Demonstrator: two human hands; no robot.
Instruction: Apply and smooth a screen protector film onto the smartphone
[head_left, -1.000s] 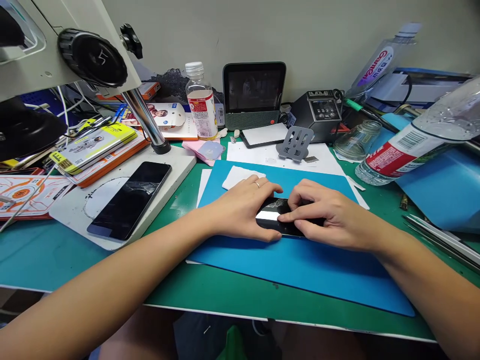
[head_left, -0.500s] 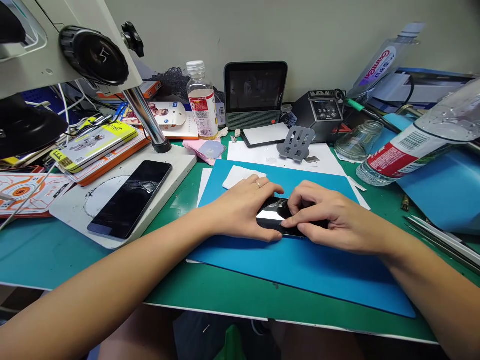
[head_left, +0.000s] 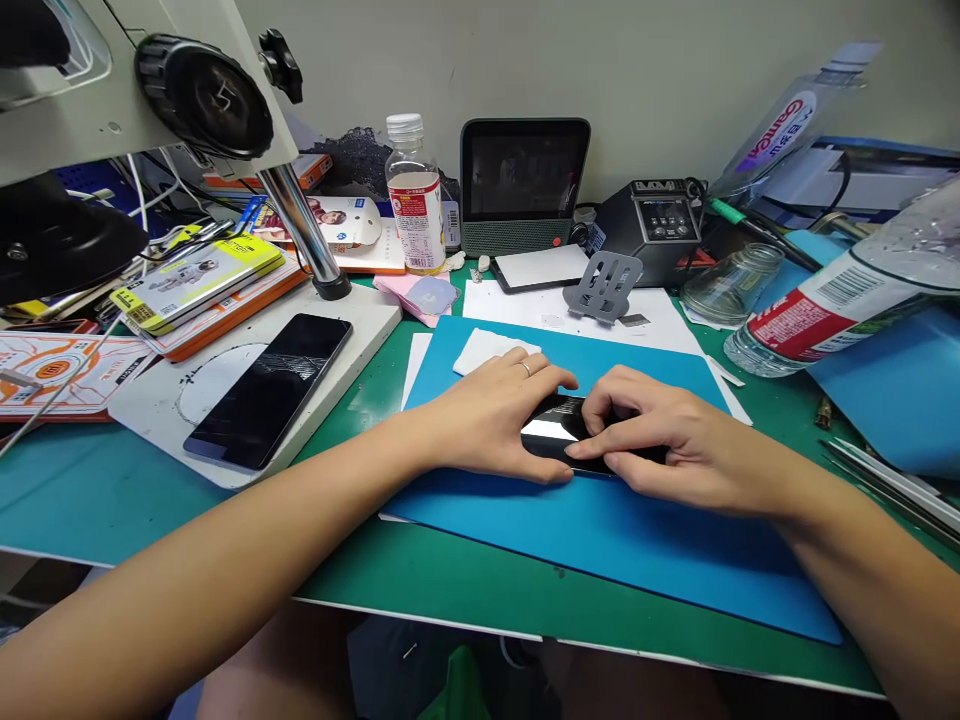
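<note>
Here's my left hand [head_left: 502,415], thumb along the near edge, fingers arched over toward the far edge, clasping the left end of the black slab [head_left: 546,448]. It lies flat on the blue mat [head_left: 600,535], dead centre of my dial. And my right hand [head_left: 675,440] is in from three o'clock: index fingertip down on the glossy face, thumb at the near edge, other fingers curled under. Whether that grip pinches anything, I cannot tell.

The step in hand, as I read it: one hand steadies, the other presses or rubs. That calls for a firm left hold and a light, level right fingertip.

Around the slab now! White cloth [head_left: 487,348] between ten and eleven, near my left knuckles. Grey stand [head_left: 606,288] at twelve, dark phone [head_left: 270,395] over at nine. Big bottle [head_left: 817,305] leaning at two, tweezers [head_left: 892,490] just past three, beside my right forearm. The main obstruction? My own right hand, hiding the slab's right end.
</note>
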